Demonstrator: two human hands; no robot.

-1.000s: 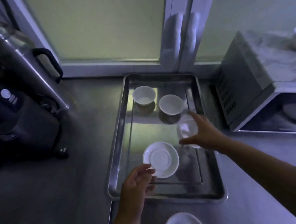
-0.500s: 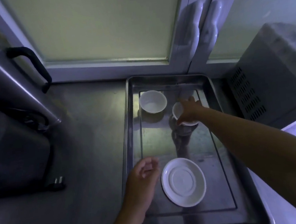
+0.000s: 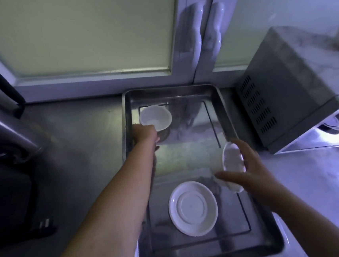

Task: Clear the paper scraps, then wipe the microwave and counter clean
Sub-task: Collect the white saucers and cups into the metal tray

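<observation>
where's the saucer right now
In the head view, the saucer lies flat in the near part of the metal tray, just left of the right hand.

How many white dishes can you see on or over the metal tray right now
3: a cup at the tray's far left by the left hand, a cup held in the right hand, a saucer lying near.

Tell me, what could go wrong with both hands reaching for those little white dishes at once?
The right hand holds a small white cup tilted above the metal tray; if it slips, it could chip or strike the saucer. The left hand is at the rim of the white bowl at full stretch, which could tip it.
</observation>
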